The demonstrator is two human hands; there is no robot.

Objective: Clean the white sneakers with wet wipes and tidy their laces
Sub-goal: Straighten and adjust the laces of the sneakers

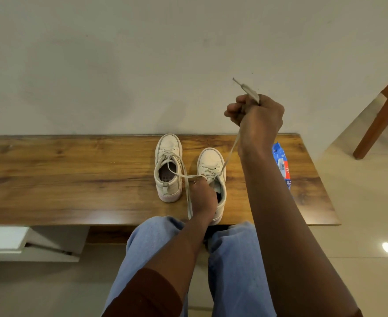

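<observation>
Head view: two white sneakers sit side by side on the wooden table (74, 175), toes toward the wall, near its far edge. Right hand (257, 115) is raised above the table, fist clenched round a lace (230, 149). The lace runs taut down to the eyelets of the right sneaker (212, 165), and its tip sticks out above the fist. Left hand (203, 195) is at the right sneaker's opening, back to camera. A loose lace strand (183, 176) runs from the left sneaker (168, 168) to its fingertips; cannot tell if it pinches it. Blue wet wipes pack (281, 165) lies on the table right of the right forearm, partly hidden. Blue jeans (151, 248) show at the near edge.
</observation>
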